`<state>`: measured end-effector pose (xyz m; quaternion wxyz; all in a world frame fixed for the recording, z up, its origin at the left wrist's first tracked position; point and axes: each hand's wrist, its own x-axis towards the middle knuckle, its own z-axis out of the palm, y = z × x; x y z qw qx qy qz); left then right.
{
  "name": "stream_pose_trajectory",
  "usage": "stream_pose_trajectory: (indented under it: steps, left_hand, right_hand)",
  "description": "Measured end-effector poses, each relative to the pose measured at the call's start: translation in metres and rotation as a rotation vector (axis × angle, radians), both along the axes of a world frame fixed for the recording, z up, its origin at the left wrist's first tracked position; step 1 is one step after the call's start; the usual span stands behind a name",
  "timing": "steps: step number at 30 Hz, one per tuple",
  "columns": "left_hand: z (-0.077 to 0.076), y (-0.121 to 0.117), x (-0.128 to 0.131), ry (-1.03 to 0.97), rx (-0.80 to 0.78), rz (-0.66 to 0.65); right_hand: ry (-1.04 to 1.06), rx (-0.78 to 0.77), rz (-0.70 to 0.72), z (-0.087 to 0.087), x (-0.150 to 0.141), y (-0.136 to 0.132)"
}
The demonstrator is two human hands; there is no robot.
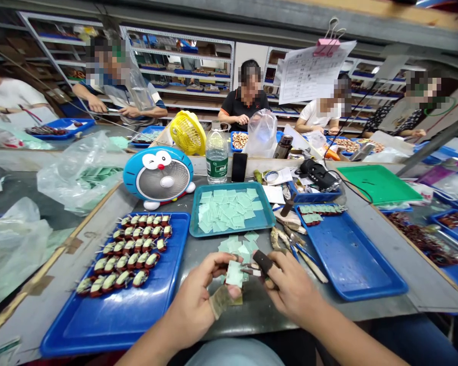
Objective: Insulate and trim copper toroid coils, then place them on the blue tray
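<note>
My left hand, with tape around its thumb, pinches a small part faced with a pale green square sheet. The part behind the sheet is mostly hidden. In my right hand, which wears a dark finger cover, are pliers whose metal jaws touch or nearly touch the sheet's right edge. Loose green sheets lie just beyond my hands, and a teal tray behind them holds many more. Rows of small cream and dark red coil parts stand in the blue tray at left.
Another blue tray at right holds several green-topped parts. Hand tools lie beside it. A blue cartoon-faced fan, a water bottle and a phone stand at the back. Several people sit across the bench; papers hang overhead.
</note>
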<state>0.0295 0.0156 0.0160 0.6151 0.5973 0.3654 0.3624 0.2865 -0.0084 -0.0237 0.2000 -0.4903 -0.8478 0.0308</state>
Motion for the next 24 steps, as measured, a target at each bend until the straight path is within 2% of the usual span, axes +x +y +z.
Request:
stream_pose_trajectory:
  steps: [6, 8, 11, 13, 15, 17, 20, 22, 24]
  left_hand:
    - [-0.007, -0.005, 0.003, -0.054, -0.067, 0.046]
    - [-0.009, -0.004, 0.004, -0.102, -0.101, 0.044]
    - [-0.010, 0.004, 0.004, -0.229, -0.224, 0.084]
    - [-0.011, 0.009, 0.003, -0.339, -0.357, 0.159]
    - [-0.012, 0.014, 0.002, -0.426, -0.482, 0.235]
    - [-0.013, 0.018, 0.002, -0.456, -0.568, 0.290]
    - [-0.017, 0.023, 0.002, -0.419, -0.614, 0.367]
    - [-0.018, 0.025, 0.003, -0.399, -0.627, 0.392]
    - [-0.018, 0.026, 0.005, -0.406, -0.635, 0.382]
  right_hand:
    - [0.027, 0.046, -0.022, -0.005, -0.005, 0.000]
    - [0.077, -0.001, -0.039, -0.005, -0.009, -0.001]
    - [0.204, -0.155, -0.096, -0.009, -0.013, -0.007]
    - [0.305, -0.246, -0.197, -0.022, -0.012, -0.017]
    - [0.366, -0.280, -0.340, -0.045, -0.010, -0.032]
    - [0.339, -0.215, -0.443, -0.073, -0.006, -0.050]
    - [0.207, -0.108, -0.458, -0.107, -0.002, -0.073]
    - [0.109, -0.065, -0.462, -0.119, -0.003, -0.082]
    - [0.028, -0.034, -0.481, -0.122, -0.005, -0.084]
